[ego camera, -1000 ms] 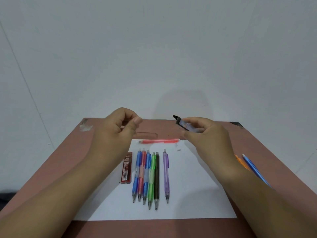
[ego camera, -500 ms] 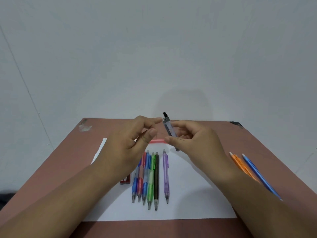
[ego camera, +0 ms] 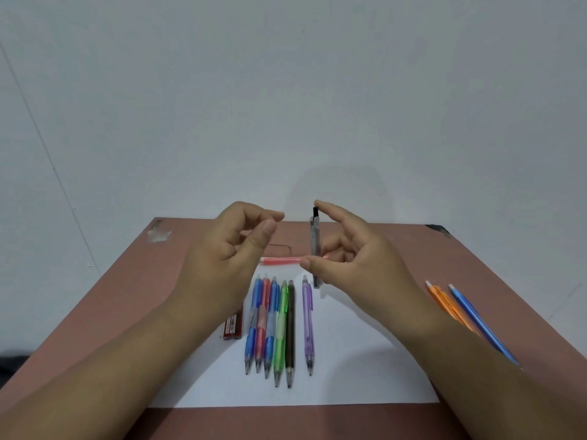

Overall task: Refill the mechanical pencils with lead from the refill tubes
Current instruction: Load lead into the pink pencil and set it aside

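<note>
Grey and translucent, the refill tube point(ego camera: 315, 246) stands upright in the air above the far edge of the white paper point(ego camera: 365, 360), and we pinch it with our right hand point(ego camera: 355, 265), forefinger on its black cap and thumb against its lower part; we cannot tell whether the cap is open. Our left hand point(ego camera: 222, 258) hovers just beside it, fingers curled with thumb and forefinger apart, holding nothing we can make out. Behind the hands a pink pencil point(ego camera: 279, 261) lies crosswise, its right end hidden by our thumb. Six mechanical pencils point(ego camera: 279, 325) lie side by side on the paper, tips toward us. A red lead case point(ego camera: 232, 327) sits left of them, half covered by our left wrist. On the brown tabletop point(ego camera: 413, 249) at right, an orange pencil point(ego camera: 444, 301) and a blue pencil point(ego camera: 476, 319) disappear under our right forearm.
</note>
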`<state>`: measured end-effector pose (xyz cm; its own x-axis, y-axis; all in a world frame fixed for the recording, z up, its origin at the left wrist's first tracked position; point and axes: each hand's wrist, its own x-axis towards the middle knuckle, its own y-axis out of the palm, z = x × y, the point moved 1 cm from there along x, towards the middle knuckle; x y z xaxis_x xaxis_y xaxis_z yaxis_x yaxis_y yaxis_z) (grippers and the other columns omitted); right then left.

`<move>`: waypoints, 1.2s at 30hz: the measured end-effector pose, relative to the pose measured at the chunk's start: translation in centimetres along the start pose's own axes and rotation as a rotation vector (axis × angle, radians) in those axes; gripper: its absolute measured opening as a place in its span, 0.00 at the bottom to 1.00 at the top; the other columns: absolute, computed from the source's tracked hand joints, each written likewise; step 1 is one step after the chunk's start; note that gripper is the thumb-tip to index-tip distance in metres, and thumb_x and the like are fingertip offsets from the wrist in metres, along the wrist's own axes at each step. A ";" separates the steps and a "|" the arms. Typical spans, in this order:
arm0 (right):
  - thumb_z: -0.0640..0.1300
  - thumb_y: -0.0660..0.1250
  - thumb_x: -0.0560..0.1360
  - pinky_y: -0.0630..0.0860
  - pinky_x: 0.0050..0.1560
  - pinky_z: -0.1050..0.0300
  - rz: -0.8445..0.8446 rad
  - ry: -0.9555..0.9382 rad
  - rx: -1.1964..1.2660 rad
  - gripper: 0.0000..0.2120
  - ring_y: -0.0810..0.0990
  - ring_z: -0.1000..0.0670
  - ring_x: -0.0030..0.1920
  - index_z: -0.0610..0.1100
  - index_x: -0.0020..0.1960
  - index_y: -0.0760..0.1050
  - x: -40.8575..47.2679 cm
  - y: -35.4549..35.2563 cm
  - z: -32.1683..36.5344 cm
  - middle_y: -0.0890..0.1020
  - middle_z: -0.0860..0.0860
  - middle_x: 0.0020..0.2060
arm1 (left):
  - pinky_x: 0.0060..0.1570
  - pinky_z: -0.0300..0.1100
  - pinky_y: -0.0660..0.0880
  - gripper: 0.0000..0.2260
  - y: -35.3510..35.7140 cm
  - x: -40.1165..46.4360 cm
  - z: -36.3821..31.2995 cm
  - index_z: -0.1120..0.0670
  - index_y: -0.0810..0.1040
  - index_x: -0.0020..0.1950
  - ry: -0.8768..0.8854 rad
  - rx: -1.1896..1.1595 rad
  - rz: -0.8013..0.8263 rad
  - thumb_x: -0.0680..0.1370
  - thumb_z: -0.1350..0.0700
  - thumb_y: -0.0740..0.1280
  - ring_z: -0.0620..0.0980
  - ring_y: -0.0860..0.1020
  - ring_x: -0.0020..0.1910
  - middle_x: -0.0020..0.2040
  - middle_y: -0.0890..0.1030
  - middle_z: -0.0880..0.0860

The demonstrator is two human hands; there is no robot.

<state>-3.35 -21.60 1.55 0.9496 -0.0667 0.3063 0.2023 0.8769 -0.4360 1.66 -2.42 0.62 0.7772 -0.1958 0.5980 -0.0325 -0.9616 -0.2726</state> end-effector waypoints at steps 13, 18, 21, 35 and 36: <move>0.46 0.78 0.72 0.84 0.48 0.45 -0.023 0.016 0.050 0.27 0.86 0.49 0.39 0.64 0.64 0.72 0.0 -0.2 0.3 0.86 0.51 0.38 | 0.51 0.51 0.80 0.06 -0.5 0.6 1.2 0.49 0.79 0.50 -0.130 -0.035 -0.154 0.82 0.50 0.64 0.41 0.81 0.50 0.49 0.84 0.40; 0.46 0.78 0.73 0.84 0.48 0.44 -0.047 -0.003 0.055 0.22 0.86 0.49 0.38 0.62 0.60 0.74 0.1 -0.5 0.2 0.86 0.49 0.36 | 0.50 0.45 0.78 0.05 -0.5 0.6 1.2 0.49 0.79 0.49 -0.140 -0.036 -0.162 0.82 0.51 0.64 0.40 0.80 0.50 0.49 0.84 0.40; 0.46 0.78 0.72 0.84 0.48 0.44 -0.044 0.014 0.000 0.22 0.86 0.50 0.39 0.63 0.59 0.75 0.3 -0.8 0.1 0.86 0.51 0.40 | 0.49 0.44 0.77 0.05 -0.5 0.6 1.2 0.48 0.79 0.49 -0.147 -0.034 -0.162 0.82 0.51 0.64 0.39 0.80 0.50 0.49 0.84 0.40; 0.48 0.83 0.67 0.83 0.39 0.58 0.532 0.361 -0.381 0.27 0.84 0.53 0.32 0.55 0.63 0.78 0.1 -3.2 0.6 0.84 0.49 0.48 | 0.36 0.28 0.73 0.05 -0.4 0.7 2.1 0.45 0.81 0.46 -0.156 0.130 -0.071 0.79 0.47 0.68 0.40 0.79 0.42 0.42 0.83 0.41; 0.51 0.82 0.67 0.83 0.39 0.57 0.530 0.355 -0.397 0.27 0.84 0.53 0.32 0.56 0.62 0.78 0.1 -3.1 0.5 0.84 0.49 0.46 | 0.36 0.28 0.73 0.05 -0.4 0.7 2.1 0.45 0.81 0.46 -0.143 0.150 -0.053 0.79 0.46 0.69 0.39 0.80 0.41 0.41 0.83 0.40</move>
<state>-3.99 -24.09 3.42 0.9503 0.1081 -0.2918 -0.2963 0.6013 -0.7421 3.55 -1.75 -0.46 0.8568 -0.1059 0.5047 0.0967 -0.9283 -0.3590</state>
